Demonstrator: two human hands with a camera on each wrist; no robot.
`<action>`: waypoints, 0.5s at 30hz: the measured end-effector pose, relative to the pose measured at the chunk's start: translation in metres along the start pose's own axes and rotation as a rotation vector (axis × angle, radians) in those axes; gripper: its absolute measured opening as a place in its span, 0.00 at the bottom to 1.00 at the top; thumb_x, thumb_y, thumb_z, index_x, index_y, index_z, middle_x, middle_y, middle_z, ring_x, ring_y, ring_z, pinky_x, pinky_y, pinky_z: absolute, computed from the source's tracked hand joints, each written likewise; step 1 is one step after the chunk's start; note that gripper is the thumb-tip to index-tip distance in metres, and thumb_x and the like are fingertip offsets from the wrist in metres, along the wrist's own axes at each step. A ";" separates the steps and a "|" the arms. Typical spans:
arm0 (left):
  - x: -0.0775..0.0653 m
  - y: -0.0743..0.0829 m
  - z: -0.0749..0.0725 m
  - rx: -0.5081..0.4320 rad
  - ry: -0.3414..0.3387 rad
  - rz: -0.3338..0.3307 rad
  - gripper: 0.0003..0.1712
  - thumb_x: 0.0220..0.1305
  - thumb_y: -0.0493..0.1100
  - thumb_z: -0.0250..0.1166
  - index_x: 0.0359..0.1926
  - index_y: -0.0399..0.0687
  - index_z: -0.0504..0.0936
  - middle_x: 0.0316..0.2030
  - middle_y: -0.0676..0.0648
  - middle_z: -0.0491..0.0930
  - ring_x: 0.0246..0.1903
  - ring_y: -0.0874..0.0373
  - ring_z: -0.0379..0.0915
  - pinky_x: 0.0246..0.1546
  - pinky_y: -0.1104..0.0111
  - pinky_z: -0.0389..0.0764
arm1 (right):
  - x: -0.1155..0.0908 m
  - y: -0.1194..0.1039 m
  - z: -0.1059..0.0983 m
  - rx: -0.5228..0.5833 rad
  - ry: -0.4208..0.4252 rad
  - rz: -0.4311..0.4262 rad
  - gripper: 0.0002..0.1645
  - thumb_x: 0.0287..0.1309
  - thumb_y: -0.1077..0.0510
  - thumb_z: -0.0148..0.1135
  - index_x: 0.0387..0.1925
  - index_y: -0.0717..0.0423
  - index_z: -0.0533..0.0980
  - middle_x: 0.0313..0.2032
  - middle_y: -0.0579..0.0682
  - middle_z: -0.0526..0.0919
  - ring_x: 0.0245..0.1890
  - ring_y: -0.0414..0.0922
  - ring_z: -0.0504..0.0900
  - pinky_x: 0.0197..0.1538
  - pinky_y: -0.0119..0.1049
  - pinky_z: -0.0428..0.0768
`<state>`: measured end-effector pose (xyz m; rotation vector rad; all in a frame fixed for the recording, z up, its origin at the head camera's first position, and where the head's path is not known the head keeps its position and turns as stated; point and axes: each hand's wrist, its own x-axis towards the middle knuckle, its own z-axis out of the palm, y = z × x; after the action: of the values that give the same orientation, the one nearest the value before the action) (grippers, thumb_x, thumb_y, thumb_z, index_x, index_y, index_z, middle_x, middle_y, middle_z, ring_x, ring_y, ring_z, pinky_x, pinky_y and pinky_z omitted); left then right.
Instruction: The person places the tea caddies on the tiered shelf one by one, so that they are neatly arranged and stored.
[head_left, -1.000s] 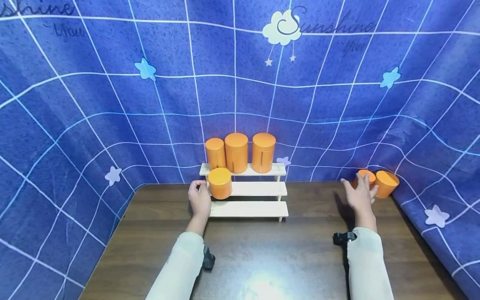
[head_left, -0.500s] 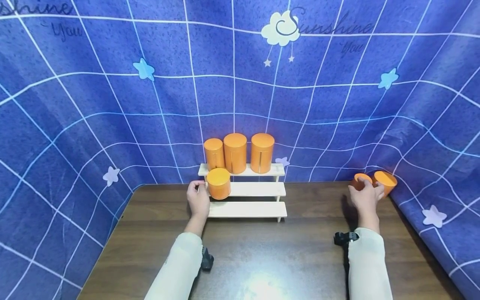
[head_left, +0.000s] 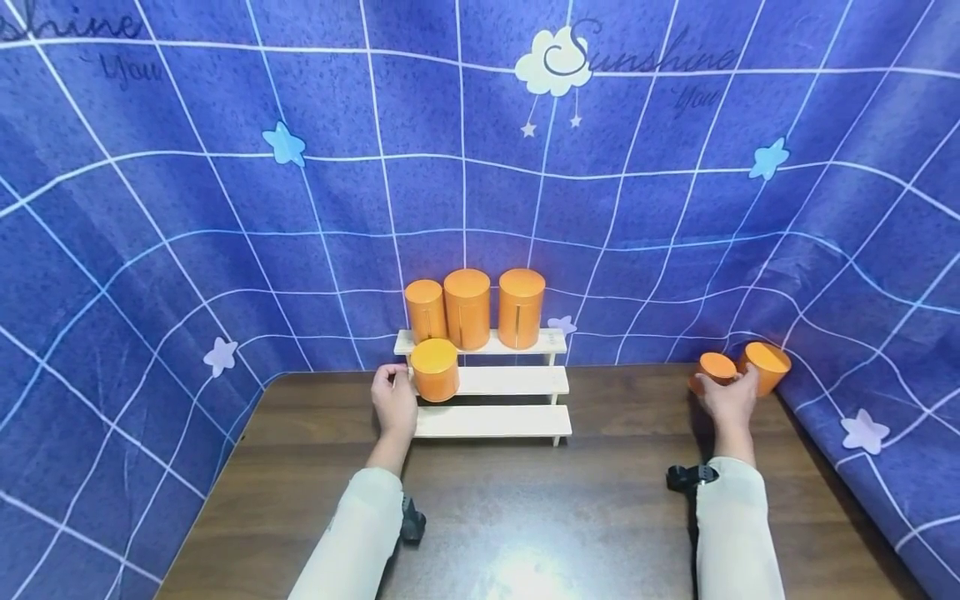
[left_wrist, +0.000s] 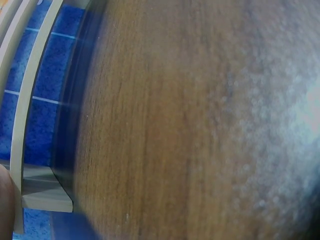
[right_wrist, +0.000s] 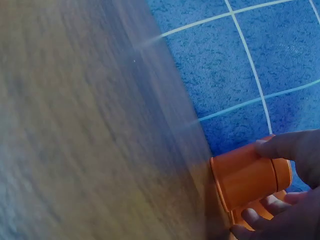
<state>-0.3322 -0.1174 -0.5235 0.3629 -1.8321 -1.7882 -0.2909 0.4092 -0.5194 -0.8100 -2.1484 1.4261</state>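
Canister (head_left: 717,365), small and orange, well to the right of the stepped rack (head_left: 491,421), is in the grip of the right hand (head_left: 731,407). A second ago that hand was spread loosely over it; now thumb and fingers lie on opposite sides, parted only by its width, and it is slightly nearer the person. So it counts as held, no longer just reached for. Farther right of the rack is a wider canister (head_left: 768,367). The left hand (head_left: 394,408) is at the rack's left end, fingers curled; with the tips mostly hidden, I cannot tell whether they hold the rack, the short canister (head_left: 435,371) at the left of its middle tier, or nothing. On the rack's top tier stand a narrow canister (head_left: 425,312), a middle canister (head_left: 467,308) and a rightmost canister (head_left: 521,308). Beneath the rack is a wooden table (head_left: 600,467); behind it, a blue cloth (head_left: 315,267).
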 end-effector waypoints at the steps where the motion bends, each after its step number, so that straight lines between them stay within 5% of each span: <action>1: 0.000 -0.001 0.000 -0.010 0.000 0.003 0.08 0.72 0.31 0.55 0.41 0.30 0.80 0.43 0.37 0.81 0.47 0.53 0.75 0.49 0.73 0.73 | 0.000 0.000 0.000 -0.010 -0.002 -0.008 0.51 0.64 0.58 0.68 0.80 0.67 0.53 0.77 0.72 0.61 0.77 0.66 0.62 0.82 0.55 0.60; 4: 0.000 -0.002 0.002 -0.026 0.000 0.024 0.08 0.71 0.29 0.55 0.40 0.28 0.80 0.41 0.36 0.81 0.46 0.54 0.76 0.49 0.75 0.74 | -0.001 -0.001 -0.001 -0.026 0.024 -0.038 0.44 0.64 0.56 0.70 0.75 0.70 0.64 0.71 0.71 0.70 0.71 0.61 0.71 0.78 0.53 0.67; 7: 0.001 -0.003 0.003 -0.024 -0.002 0.028 0.08 0.71 0.30 0.55 0.40 0.29 0.80 0.41 0.36 0.81 0.46 0.56 0.76 0.50 0.75 0.74 | -0.001 -0.005 0.000 0.038 0.057 -0.022 0.41 0.62 0.53 0.72 0.72 0.66 0.69 0.60 0.58 0.79 0.57 0.46 0.78 0.67 0.37 0.75; 11: 0.002 -0.004 0.002 -0.019 0.006 0.028 0.08 0.71 0.30 0.55 0.40 0.30 0.80 0.42 0.35 0.82 0.45 0.57 0.76 0.50 0.74 0.73 | 0.000 -0.014 -0.001 0.174 0.060 0.030 0.39 0.59 0.52 0.75 0.68 0.56 0.71 0.47 0.36 0.74 0.44 0.28 0.71 0.52 0.20 0.72; 15: 0.002 -0.004 0.001 -0.029 0.000 0.026 0.09 0.71 0.30 0.54 0.41 0.28 0.80 0.43 0.33 0.81 0.46 0.56 0.75 0.51 0.75 0.73 | -0.002 -0.023 -0.005 0.244 0.026 0.050 0.33 0.59 0.55 0.75 0.63 0.48 0.71 0.44 0.33 0.71 0.43 0.28 0.71 0.44 0.16 0.75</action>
<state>-0.3353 -0.1175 -0.5270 0.3263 -1.8003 -1.7953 -0.2914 0.4038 -0.4969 -0.7886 -1.8992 1.6539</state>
